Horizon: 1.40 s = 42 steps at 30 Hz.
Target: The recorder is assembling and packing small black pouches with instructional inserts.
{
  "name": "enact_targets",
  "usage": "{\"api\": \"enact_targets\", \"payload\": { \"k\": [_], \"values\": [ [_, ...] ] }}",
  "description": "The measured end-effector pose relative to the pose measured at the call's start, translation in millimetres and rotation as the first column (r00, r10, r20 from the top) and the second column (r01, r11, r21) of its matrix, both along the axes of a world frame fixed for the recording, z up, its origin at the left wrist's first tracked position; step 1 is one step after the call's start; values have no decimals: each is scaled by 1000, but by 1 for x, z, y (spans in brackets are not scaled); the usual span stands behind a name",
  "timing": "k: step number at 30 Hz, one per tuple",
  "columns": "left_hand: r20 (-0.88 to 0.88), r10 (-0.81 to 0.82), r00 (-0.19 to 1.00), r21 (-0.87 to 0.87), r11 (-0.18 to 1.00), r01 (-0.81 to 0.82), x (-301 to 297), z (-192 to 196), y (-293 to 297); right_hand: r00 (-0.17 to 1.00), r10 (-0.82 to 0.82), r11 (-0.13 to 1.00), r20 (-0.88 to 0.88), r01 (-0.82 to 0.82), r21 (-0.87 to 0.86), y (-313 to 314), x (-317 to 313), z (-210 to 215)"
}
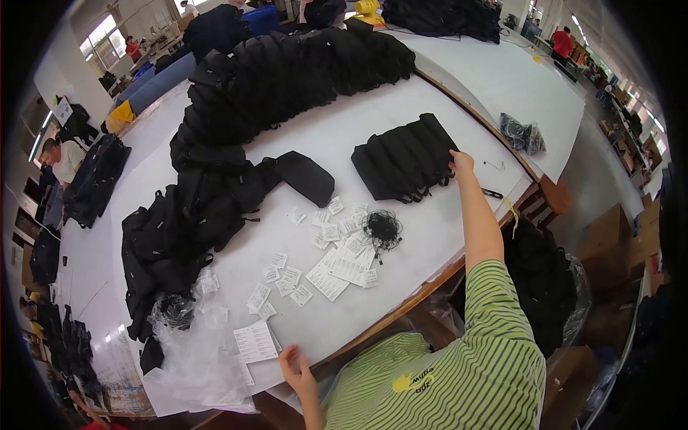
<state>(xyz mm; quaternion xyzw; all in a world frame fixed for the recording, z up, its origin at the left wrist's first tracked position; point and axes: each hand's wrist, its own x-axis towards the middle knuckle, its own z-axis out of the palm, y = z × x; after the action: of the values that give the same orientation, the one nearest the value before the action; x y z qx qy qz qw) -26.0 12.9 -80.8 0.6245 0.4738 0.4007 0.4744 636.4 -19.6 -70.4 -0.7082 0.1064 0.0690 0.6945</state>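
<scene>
Several black pouches (pixel 405 161) lie overlapped in a row on the white table (pixel 459 222), their far-right edge touching the right hand (pixel 460 162), whose fingers curl onto it, though an actual pinch cannot be told. Nearer lie paper tags (pixel 337 261) and a black cord tangle (pixel 381 227); around is a workshop. The right arm stretches out straight; the left hand (pixel 295 365) rests open-fingered at the table's near edge, beside a printed sheet (pixel 254 342).

Large white worktable (pixel 444 93); bright windows (pixel 100 39) upper left; cardboard boxes (pixel 616 236), probably, right.
</scene>
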Motion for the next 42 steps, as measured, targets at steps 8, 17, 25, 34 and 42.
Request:
{"api": "enact_targets", "payload": {
  "k": [8,17,25,34,42],
  "values": [
    [31,4,1000,-21,1000,-4,-3,1,2,989,125,938,74,-94,-333,-21,-8,7],
    [35,-9,999,-5,1000,9,0,-2,4,339,864,496,373,-438,-750,25,-208,56],
    [64,-60,996,28,998,58,-4,-9,3,34,982,189,186,-165,-968,60,-261,34],
    [128,18,992,-3,1000,-18,-7,-10,1,111,886,463,451,-274,-843,53,-275,115],
    [113,-79,990,3,997,80,-6,-13,4,163,763,642,626,-311,-701,46,-303,130]
  ]
}}
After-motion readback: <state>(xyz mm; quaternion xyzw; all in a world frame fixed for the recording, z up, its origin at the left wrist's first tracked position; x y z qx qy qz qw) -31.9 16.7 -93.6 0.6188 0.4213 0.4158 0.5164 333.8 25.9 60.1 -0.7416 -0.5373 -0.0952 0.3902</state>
